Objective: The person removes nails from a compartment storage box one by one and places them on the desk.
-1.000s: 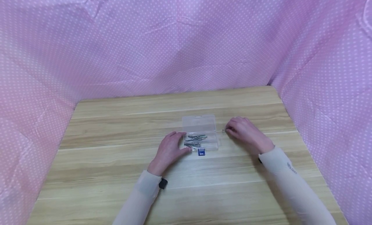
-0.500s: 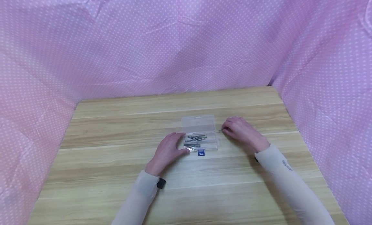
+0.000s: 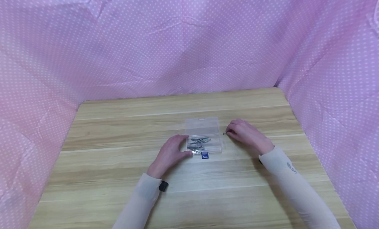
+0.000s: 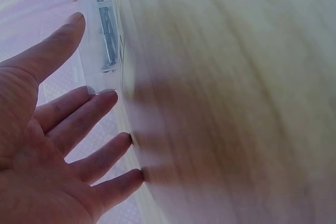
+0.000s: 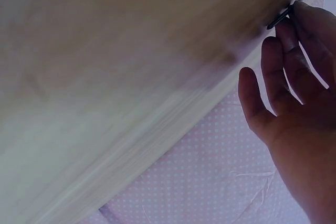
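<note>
A small clear plastic box lies on the table with its lid folded back flat. Several metal screws lie in it in two groups. My left hand holds the box's left end, thumb at the front edge and index finger near the hinge; the left wrist view shows its other fingers spread, tips at the table. To the right of the box, my right hand pinches a single screw between thumb and fingers, its head pointing toward the box. The other right fingers are loosely bent.
A blue label sits at the box's front edge. The wooden table is bordered by pink dotted cloth at the back and sides. A black strap piece shows at my left wrist.
My right hand has moved slightly left, bringing the screw closer to the box, then stayed nearly still. The left hand and the box have shifted hardly at all.
</note>
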Motion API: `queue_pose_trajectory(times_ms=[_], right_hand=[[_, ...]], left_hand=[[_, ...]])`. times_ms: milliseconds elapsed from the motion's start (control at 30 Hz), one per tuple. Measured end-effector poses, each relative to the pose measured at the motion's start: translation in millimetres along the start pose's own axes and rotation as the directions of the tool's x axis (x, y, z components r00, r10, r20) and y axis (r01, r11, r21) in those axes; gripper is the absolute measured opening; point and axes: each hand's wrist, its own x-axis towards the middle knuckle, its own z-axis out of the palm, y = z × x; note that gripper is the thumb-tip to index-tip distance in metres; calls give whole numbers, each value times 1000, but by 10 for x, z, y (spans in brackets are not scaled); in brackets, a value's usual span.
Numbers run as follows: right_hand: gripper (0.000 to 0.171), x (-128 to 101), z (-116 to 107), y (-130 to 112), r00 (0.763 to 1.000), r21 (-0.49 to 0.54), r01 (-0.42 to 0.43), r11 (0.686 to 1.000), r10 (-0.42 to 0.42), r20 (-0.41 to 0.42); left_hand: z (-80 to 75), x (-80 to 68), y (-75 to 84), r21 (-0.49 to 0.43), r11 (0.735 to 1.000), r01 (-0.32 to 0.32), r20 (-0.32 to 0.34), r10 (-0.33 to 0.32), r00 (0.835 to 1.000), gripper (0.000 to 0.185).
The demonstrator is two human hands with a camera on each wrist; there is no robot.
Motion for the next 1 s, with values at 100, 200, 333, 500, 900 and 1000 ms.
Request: queue_pose_trajectory(times_ms=[100,200,333,500,900,1000], right_hand=[[6,0,-8,1,1000,7,-2,1000,2,3],[8,-18,-31,-5,1000,26,-24,999,24,6],[8,-63,-75,-36,998,63,-63,996,64,-19],[9,-119,-107,-108,991,80,-56,995,65,-120],[12,-114,-88,-409,933,86,15,996,17,-360],[13,-79,-66,-488,920,82,58,995,-21,-392]], left_hand=[[2,1,-7,-2,1000,-8,-6,8,1000,74],[4,-2,-14,0,1000,-13,-13,13,1000,74],[12,-9,-28,4,1000,-3,-16,3,1000,74],[16,-12,-23,3,1000,15,-10,-15,1000,74],[29,-10,-6,-10,1000,26,-16,-26,1000,73],[30,-11,-7,-11,1000,19,-20,-19,1000,73]])
